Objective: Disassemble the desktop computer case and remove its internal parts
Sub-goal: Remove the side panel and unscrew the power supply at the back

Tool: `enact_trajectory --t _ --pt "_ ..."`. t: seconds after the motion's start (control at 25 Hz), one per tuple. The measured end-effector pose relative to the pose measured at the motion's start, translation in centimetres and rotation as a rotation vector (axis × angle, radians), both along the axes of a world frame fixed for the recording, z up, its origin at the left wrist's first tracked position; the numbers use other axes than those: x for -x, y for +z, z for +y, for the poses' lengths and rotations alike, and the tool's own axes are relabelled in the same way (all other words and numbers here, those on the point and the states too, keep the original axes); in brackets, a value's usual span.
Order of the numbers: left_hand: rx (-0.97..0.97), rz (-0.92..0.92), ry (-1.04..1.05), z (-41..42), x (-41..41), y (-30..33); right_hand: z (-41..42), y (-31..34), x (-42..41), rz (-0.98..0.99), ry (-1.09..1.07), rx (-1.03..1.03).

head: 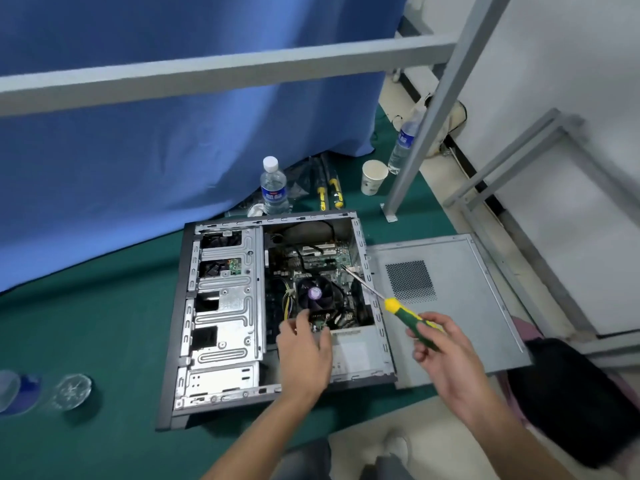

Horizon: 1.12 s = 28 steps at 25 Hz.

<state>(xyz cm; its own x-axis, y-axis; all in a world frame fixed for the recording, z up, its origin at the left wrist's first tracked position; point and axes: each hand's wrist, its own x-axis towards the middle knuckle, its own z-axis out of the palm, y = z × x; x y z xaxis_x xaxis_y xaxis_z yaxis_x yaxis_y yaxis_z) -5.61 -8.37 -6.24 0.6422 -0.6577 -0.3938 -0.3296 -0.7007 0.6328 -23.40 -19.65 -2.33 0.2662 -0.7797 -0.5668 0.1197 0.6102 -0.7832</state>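
Note:
The open desktop case point(180, 317) lies on its side on the green floor mat. Inside it I see the motherboard point(313, 259), a black CPU fan point(314, 293) and silver drive bays point(227, 299). My right hand point(446, 355) grips a green and yellow screwdriver point(405, 315); its shaft slants up-left, with the tip over the motherboard's far right part. My left hand point(304, 348) reaches into the case just below the fan, fingers spread and touching the parts there. The power supply point(356, 351) sits at the case's near end, partly hidden by that hand.
The removed side panel point(450, 306) lies flat right of the case. Behind the case stand a water bottle point(274, 187), a paper cup point(373, 176), a second bottle point(405, 140) and two yellow-handled tools point(329, 192). A grey metal frame post point(415, 140) and blue curtain point(173, 133) border the area.

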Motion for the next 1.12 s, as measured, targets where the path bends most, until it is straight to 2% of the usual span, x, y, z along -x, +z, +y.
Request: enact_trajectory --t 0.12,0.24,0.36,0.48,0.64,1.12 --pt "-0.107 0.045 0.069 -1.2 2.6 -1.4 -2.2 -1.4 4.5 0.009 -0.043 -0.044" --pt "-0.274 -0.077 0.165 -3.5 4.5 -1.9 -4.1 -2.9 7.8 0.009 -0.073 -0.1" --pt "-0.349 -0.247 0.257 -4.4 5.7 -2.7 -5.7 -4.5 10.1 0.088 -0.048 -0.069" --pt "-0.359 -0.369 0.271 -4.5 5.8 -3.3 -7.2 -5.9 11.1 0.189 0.019 -0.006" --pt "-0.368 -0.426 0.288 -4.8 6.0 -4.3 -9.1 -7.3 11.7 0.262 0.132 0.036" --pt "-0.329 -0.433 0.345 -4.6 5.8 -4.7 -10.9 -9.0 11.5 0.198 0.258 0.023"
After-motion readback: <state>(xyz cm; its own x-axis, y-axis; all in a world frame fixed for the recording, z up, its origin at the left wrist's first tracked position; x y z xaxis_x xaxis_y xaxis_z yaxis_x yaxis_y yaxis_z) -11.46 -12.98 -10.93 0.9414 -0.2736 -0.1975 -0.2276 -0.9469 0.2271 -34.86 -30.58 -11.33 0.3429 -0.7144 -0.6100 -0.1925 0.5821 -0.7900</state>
